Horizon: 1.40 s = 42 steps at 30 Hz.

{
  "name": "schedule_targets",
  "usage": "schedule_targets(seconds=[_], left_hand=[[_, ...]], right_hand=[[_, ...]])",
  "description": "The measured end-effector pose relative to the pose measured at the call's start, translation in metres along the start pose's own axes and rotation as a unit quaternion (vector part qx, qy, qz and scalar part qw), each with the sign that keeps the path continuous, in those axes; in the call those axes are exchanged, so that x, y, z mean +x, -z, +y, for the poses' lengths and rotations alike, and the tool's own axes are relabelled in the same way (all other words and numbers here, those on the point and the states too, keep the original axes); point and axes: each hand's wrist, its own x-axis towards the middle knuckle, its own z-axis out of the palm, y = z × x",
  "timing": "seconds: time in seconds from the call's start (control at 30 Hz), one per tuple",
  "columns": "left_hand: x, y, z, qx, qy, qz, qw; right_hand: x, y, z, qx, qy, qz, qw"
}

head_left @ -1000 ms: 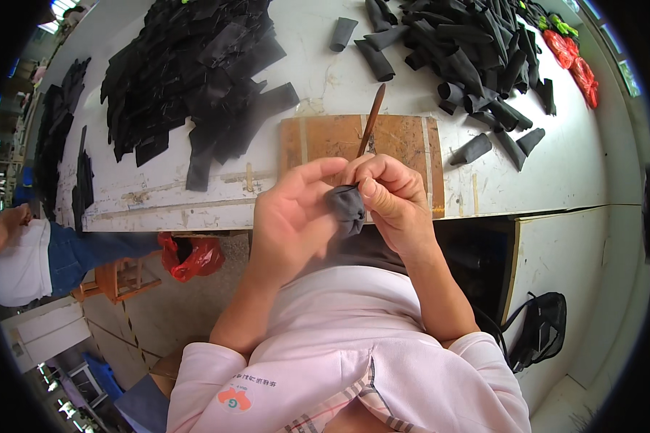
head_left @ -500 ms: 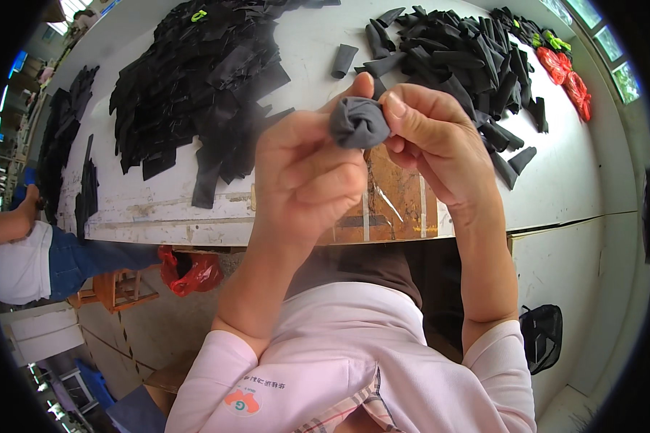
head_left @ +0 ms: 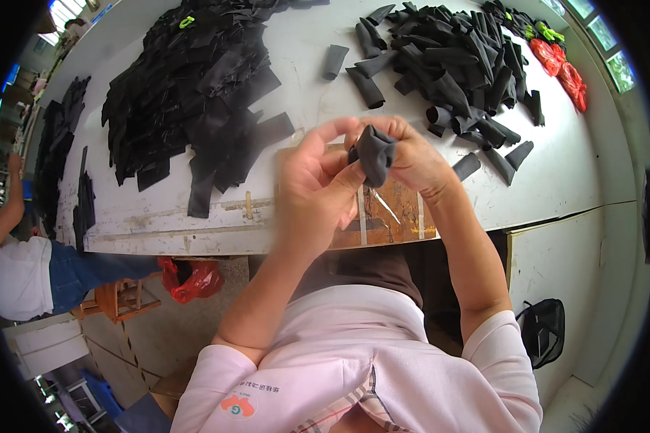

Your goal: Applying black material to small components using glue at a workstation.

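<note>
A small dark grey fabric tube [head_left: 377, 155] is bunched between my two hands above the table's front edge. My left hand [head_left: 316, 189] pinches its left side, thumb against the cloth and the other fingers curled behind. On the other side my right hand [head_left: 416, 160] grips the same piece, its fingertips partly hidden by the cloth. Beneath my hands lies a brown wooden board [head_left: 412, 215] with a thin metal tool [head_left: 388, 207] on it. Flat black fabric pieces [head_left: 188, 94] are heaped to the left, and rolled black fabric tubes [head_left: 458, 61] are piled to the right.
A white table [head_left: 307, 79] carries the heaps. Red plastic bags [head_left: 560, 72] lie at the far right, and another red bag [head_left: 191, 280] hangs below the left front edge. Another person [head_left: 29, 267] is at the left by a wooden stool [head_left: 119, 302]. A black bag [head_left: 543, 333] is at lower right.
My hands have come lower and nearer to me with the fabric tube. The cloth has turned from a round, gathered end into a longer folded shape.
</note>
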Motion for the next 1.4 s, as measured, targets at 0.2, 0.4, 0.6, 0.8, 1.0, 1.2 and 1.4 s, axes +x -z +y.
schedule_targets(seconds=[0.2,0.4,0.6,0.8,1.0,1.2,1.4], left_hand=[[0.0,0.021,-0.016,0.07,0.017,0.064,0.995],[0.014,0.016,-0.008,0.24,-0.235,-0.038,0.941],[0.004,0.023,-0.008,-0.132,-0.185,0.012,0.974],[0.017,0.02,-0.017,-0.029,-0.089,-0.022,0.995],[0.02,-0.003,0.009,0.368,-0.156,-0.027,0.916],[0.019,-0.001,0.012,0.071,-0.079,-0.075,0.991],[0.023,-0.01,0.014,0.338,-0.166,-0.017,0.926]], right_hand=[[-0.011,-0.004,0.031,-0.011,0.018,0.069,0.997],[-0.024,-0.038,0.004,-0.249,0.228,0.226,0.914],[-0.025,-0.055,-0.035,-0.74,0.143,0.09,0.651],[-0.03,-0.015,0.016,-0.632,0.138,0.119,0.753],[-0.033,-0.021,0.013,-0.47,0.208,0.112,0.85],[-0.033,-0.022,0.009,-0.4,0.116,0.113,0.902],[-0.03,-0.024,0.002,-0.486,0.213,0.138,0.836]])
